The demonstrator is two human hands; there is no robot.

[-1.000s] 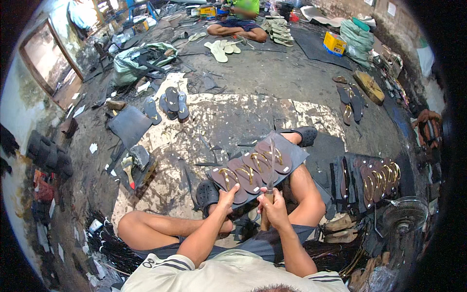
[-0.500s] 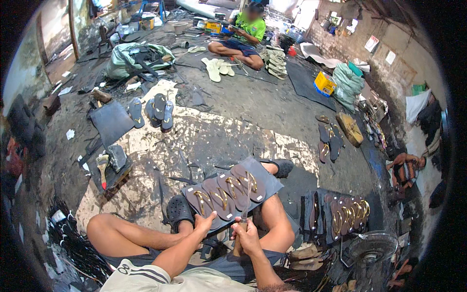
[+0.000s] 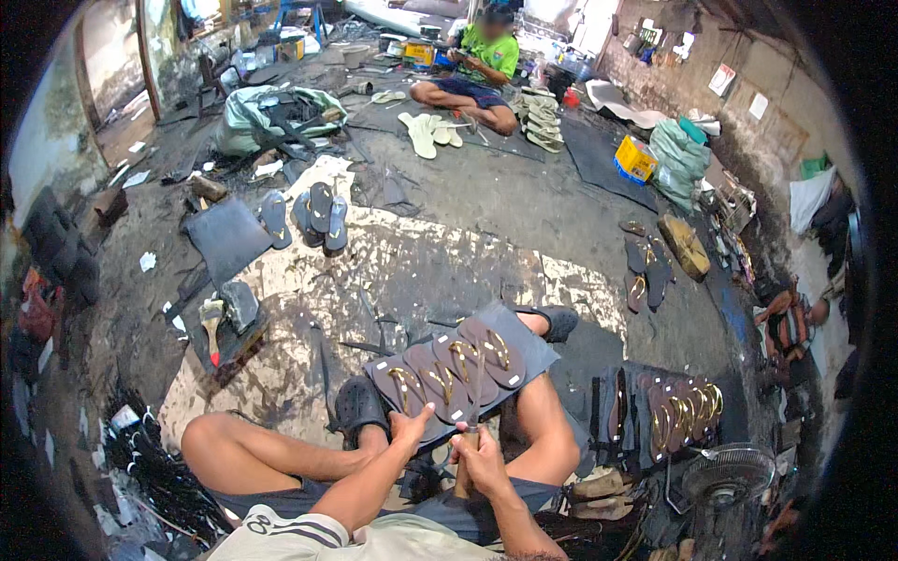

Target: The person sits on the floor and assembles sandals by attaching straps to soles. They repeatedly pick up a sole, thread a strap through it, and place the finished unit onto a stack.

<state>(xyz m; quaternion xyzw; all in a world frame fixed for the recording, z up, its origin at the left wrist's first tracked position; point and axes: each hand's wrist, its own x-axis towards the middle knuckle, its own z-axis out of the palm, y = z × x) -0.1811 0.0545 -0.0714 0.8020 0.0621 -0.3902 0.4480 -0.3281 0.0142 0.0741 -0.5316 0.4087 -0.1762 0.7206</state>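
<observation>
A dark rubber sheet rests across my lap, with several brown flip-flops with gold straps lying side by side on it. My left hand grips the near edge by the leftmost flip-flops, thumb on top; its fingers underneath are hidden. In my right hand is the handle of a long knife. Its narrow blade points away from me and passes over the flip-flops on the right. Whether the blade touches them I cannot tell.
More gold-strapped flip-flops stand in a row at the right, near a fan. A brush lies at the left beside a dark block. Ahead, a person in a green shirt sits near pale soles. A stuffed sack is far left.
The whole view has shifted slightly, so things appear further right and lower. Against the flip-flops, the knife sits a little further left. Both hands keep their holds.
</observation>
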